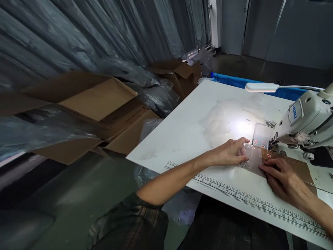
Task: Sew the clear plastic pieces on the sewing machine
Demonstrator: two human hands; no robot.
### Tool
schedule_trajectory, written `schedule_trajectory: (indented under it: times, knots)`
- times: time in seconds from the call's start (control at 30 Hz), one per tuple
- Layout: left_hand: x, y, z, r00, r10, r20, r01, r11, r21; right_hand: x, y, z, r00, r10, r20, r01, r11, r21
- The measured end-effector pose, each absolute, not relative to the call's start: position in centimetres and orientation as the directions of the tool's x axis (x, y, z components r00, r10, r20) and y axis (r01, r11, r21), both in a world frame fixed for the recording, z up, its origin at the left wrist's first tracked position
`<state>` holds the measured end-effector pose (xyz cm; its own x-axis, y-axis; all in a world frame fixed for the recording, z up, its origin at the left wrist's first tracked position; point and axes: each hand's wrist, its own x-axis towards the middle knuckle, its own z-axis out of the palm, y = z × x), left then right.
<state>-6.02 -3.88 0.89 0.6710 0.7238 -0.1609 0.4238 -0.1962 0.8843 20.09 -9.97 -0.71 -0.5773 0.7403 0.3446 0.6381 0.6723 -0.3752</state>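
Note:
A white Juki sewing machine [307, 119] stands at the right of a white table [197, 128]. A clear plastic bag [251, 156] with a brown card strip [299, 166] lies under its needle area. My left hand [231, 152] rests on the plastic bag, fingers curled and pressing it flat to the table. My right hand [284, 180] lies flat on the brown card strip, fingers stretched toward the needle. A small lamp [261, 87] lights the spot.
A ruler scale [260, 201] is printed along the table's near edge. Open cardboard boxes [104, 107] with plastic sheeting sit on the floor to the left. Grey plastic curtains [91, 34] hang behind. A blue bin edge [234, 80] shows beyond the table.

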Motion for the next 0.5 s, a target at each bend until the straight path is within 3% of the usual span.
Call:
schedule_trajectory:
  times: [0.13,0.23,0.3,0.4,0.5]
  knots:
    - [-6.0,-2.9,0.7,0.553,0.833,-0.037,0.477,-0.28,0.833,20.5,-9.2,-2.4,-0.616,0.639,0.46,0.627,0.752,-0.204]
    - [-6.2,-0.2,1.3,0.454,0.877,0.156,0.609,-0.434,0.664,20.6,-8.6,-3.1,-0.594,0.628,0.502,0.626,0.753,-0.202]
    - [-6.1,2.7,1.9,0.477,0.854,0.207,0.692,-0.51,0.51,20.7,-8.5,-3.5,-0.568,0.654,0.5,0.644,0.731,-0.225]
    - [-5.3,8.0,2.5,0.53,0.836,0.143,0.773,-0.546,0.323,20.8,-8.6,-4.0,-0.535,0.694,0.482,0.664,0.698,-0.268]
    - [-3.5,12.7,2.4,0.651,0.757,0.047,0.715,-0.634,0.295,20.8,-8.7,-4.3,-0.502,0.699,0.51,0.665,0.689,-0.288]
